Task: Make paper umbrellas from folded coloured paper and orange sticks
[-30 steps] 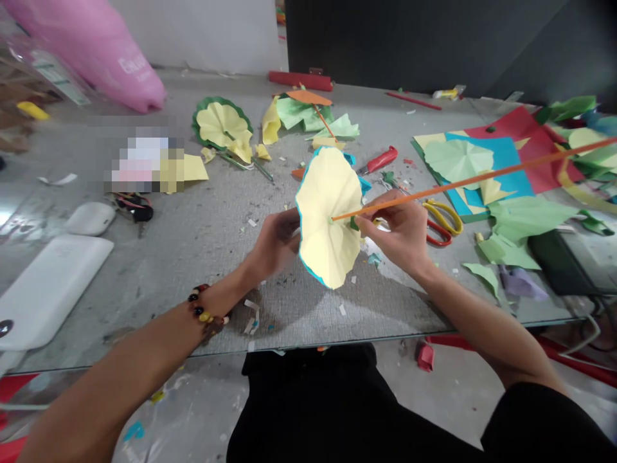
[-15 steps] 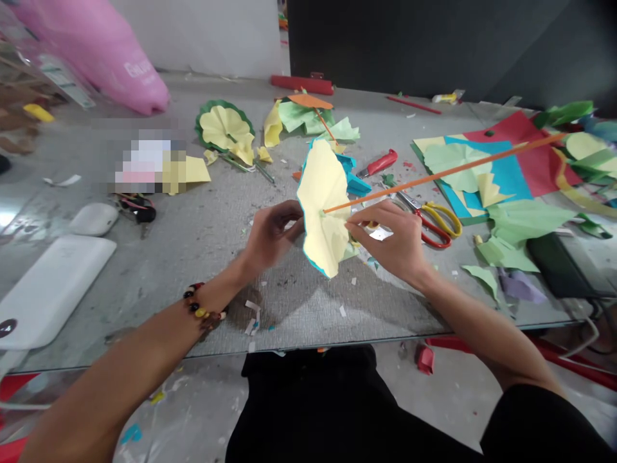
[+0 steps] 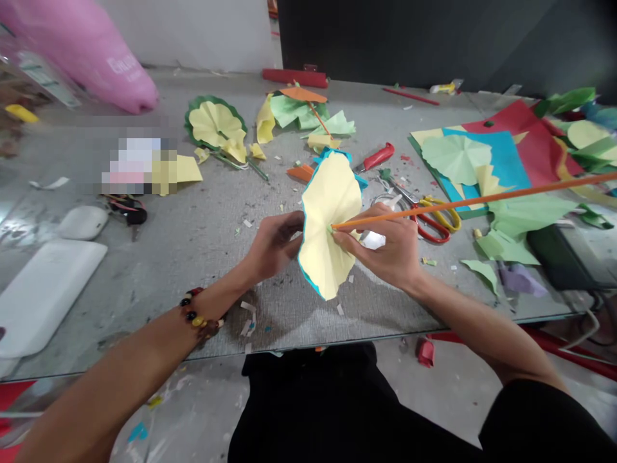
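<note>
A pale yellow paper flower [image 3: 328,257] with a blue edge is held up above the table, its face turned to the right. An orange stick [image 3: 463,202] runs from the flower's middle out to the right. My left hand [image 3: 277,243] is closed at the flower's left side, with some fingertips hidden behind the paper. My right hand [image 3: 390,247] pinches near the flower's centre, thumb and fingers at the base of the orange stick.
Scissors [image 3: 438,218] and a red-handled cutter [image 3: 378,157] lie beyond my right hand. Coloured paper sheets [image 3: 511,157] are on the right, a finished-looking yellow paper flower [image 3: 216,125] at back left. A white power bank [image 3: 53,296] rests at the left.
My right hand has gone from the flower's right edge to the stick's base at its centre. The flower has turned to show more of its yellow face, and the stick's far end reaches further right.
</note>
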Motion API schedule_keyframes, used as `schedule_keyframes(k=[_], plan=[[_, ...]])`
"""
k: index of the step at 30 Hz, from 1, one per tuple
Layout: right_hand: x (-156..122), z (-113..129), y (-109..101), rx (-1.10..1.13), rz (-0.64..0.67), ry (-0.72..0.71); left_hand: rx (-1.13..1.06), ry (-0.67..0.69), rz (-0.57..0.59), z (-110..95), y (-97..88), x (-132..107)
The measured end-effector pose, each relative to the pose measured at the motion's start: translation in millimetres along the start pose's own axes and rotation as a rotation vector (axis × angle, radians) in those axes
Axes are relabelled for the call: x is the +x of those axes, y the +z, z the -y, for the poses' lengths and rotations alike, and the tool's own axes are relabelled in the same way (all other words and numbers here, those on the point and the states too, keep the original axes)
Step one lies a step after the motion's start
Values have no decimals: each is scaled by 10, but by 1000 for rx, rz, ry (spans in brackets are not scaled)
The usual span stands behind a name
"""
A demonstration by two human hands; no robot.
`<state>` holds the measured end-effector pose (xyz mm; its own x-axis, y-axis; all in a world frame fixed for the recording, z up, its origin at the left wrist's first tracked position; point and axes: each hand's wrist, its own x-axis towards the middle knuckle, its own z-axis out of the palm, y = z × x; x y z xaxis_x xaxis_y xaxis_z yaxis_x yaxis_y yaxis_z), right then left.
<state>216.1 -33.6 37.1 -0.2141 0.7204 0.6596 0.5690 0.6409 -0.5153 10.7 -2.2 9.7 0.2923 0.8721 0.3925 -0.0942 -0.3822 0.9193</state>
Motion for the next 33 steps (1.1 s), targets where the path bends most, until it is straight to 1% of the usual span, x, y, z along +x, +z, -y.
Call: schedule_keyframes(k=[2, 4, 10, 16, 21, 25, 30, 33], plan=[[3, 6, -18, 4, 8, 15, -56, 8, 44, 11, -8, -10], [5, 5, -34, 6, 28, 27, -68, -17, 74, 29, -17, -20], [1, -11, -46, 56, 58, 14, -120, -48, 98, 56, -27, -31], [2, -36, -61, 80, 86, -14, -71, -74, 127, -23, -13, -18], [15, -51, -79, 84, 107, -60, -52, -54, 158, -34, -19, -15], [20, -62, -79, 55, 126, -73, -63, -66, 168, -21, -25, -20], [25, -92, -58, -12, 118, -109, -100, -59, 179, -25, -37, -16], [25, -106, -54, -34, 133, -136, -103, -104, 176, -4, -41, -15]])
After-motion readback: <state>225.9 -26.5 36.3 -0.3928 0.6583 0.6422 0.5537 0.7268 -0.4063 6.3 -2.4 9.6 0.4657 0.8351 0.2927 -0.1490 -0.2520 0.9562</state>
